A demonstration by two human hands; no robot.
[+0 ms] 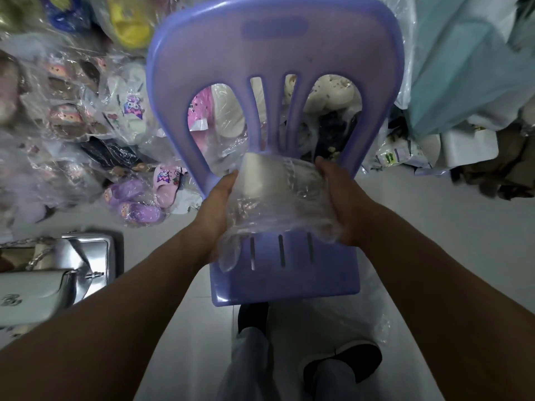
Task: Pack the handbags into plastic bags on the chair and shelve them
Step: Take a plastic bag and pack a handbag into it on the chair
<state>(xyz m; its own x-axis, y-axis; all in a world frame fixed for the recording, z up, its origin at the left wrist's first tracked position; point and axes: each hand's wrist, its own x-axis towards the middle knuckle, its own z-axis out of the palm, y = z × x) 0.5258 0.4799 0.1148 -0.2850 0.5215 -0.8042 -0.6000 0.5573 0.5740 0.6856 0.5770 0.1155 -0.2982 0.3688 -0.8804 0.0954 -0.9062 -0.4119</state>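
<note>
Handbags lie on the floor at the far left, silver ones stacked against each other, with a pale one lowest and a chain strap draped across them. Behind them, further up the left side, clear sacks of slippers are heaped, with purple and pink pairs nearest the chair.

In the middle stands a purple plastic chair, its slotted back facing away from the person. Over the seat the left hand holds the left edge of a clear plastic bag; its grip is closed on the film, thumb on top, the other fingers hidden beneath the plastic. Inside the bag sits a white handbag, at the far end near the foot of the chair back, raised just above the seat. The right hand takes the bag's right edge, its grip pinching the plastic with the thumb pointing up at the far corner and the fingers curled under the crumpled near end.

Below the seat, the person's dark shoes rest on the pale floor, and a loose sheet of clear plastic lies just right of them.

On the right, a large teal bundle in plastic leans above a white foam box.
</note>
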